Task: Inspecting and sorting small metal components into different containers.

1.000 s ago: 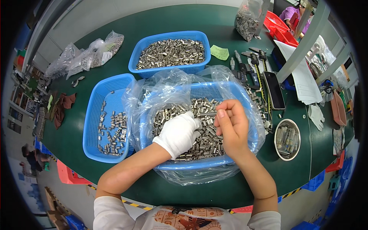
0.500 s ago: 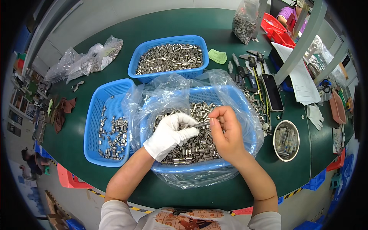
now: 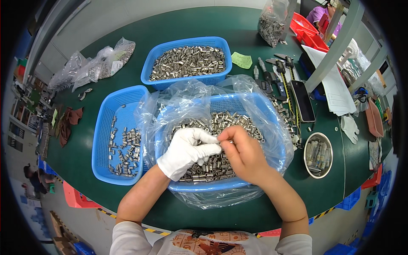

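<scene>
My left hand (image 3: 183,154), in a white glove, is pinched closed above the middle blue basket (image 3: 275,123). The bare fingertips of my right hand (image 3: 245,155) are closed against the glove's fingertips. A thin grey metal rod shows between the hands half a second ago; now the fingers cover nearly all of it. Whatever small piece the gloved fingers grip is hidden. Below both hands lie many short metal sleeves (image 3: 214,165). Clear plastic bagging (image 3: 187,95) lines this basket and drapes over its rim.
A left blue basket (image 3: 100,148) holds fewer metal pieces; a far blue basket (image 3: 146,63) is well filled. To the right stand a round tub (image 3: 307,163) of small clear tubes, a phone (image 3: 302,102) and calipers (image 3: 284,87). Metal posts (image 3: 335,51) rise at the far right.
My right hand has moved left, bringing its fingertips up against the gloved ones. The rod that showed between them is now mostly covered. My left hand has barely shifted.
</scene>
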The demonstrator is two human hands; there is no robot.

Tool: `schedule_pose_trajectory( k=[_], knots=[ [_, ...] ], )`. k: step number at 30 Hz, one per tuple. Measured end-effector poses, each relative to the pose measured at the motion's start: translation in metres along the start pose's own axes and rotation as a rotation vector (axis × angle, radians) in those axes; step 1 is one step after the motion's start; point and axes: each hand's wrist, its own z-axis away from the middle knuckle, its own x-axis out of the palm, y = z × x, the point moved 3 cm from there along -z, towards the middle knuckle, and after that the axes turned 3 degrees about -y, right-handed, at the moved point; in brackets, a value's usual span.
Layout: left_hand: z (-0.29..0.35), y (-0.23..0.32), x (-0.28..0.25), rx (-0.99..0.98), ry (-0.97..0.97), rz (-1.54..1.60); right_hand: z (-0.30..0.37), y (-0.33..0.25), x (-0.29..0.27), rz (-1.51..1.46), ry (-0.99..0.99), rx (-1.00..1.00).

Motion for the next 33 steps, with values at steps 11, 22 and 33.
schedule_pose_trajectory(
  k=[11,22,33],
  knots=[
    [-0.013,-0.014,-0.011,-0.09,-0.163,0.392,-0.002,0.01,-0.016,-0.342,0.323,0.086],
    [-0.013,-0.015,0.024,0.129,-0.156,-0.913,-0.001,0.009,-0.012,-0.19,0.27,0.062],
    [-0.015,-0.009,0.015,-0.142,-0.222,-0.323,0.0,0.01,-0.013,-0.171,0.257,0.062]
  ],
)
